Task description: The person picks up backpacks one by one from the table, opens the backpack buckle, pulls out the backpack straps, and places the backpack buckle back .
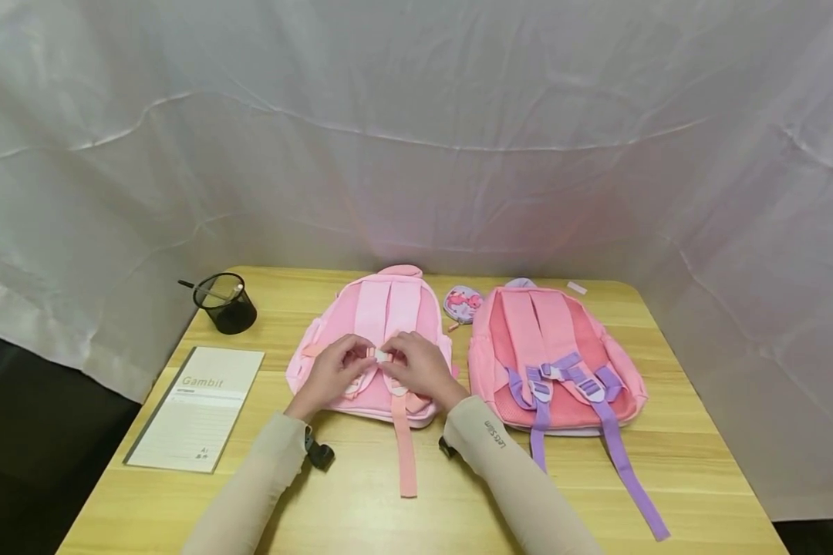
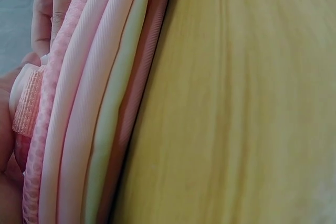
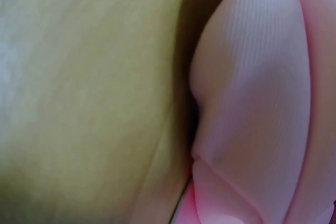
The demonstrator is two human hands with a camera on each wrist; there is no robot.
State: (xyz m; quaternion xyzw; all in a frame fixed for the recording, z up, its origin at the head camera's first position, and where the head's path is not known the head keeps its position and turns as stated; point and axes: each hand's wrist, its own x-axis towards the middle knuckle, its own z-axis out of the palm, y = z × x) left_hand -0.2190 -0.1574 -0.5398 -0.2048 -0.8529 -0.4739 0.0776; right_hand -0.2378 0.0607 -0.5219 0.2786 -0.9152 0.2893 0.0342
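A light pink backpack (image 1: 333, 324) lies on the table with its shoulder straps facing up. Over its middle, my left hand (image 1: 336, 371) and right hand (image 1: 419, 368) meet at a small white plastic buckle (image 1: 382, 355) on the chest strap. Thumb and fingers of each hand pinch one side of it. In the left wrist view, the white buckle (image 2: 20, 85) with its peach webbing (image 2: 29, 103) shows beside the left fingers, past the bag's padded edge. Only the backpack's side (image 3: 252, 87) and the table appear in the right wrist view. A loose peach strap (image 1: 404, 455) hangs toward me.
To the right lies a coral backpack (image 1: 558, 324) with purple straps, close beside the pink one. A round purple pouch (image 1: 463, 304) sits between them at the back. At left are a black mesh pen cup (image 1: 229, 314) and a notebook (image 1: 197, 408). Grey curtains surround the table.
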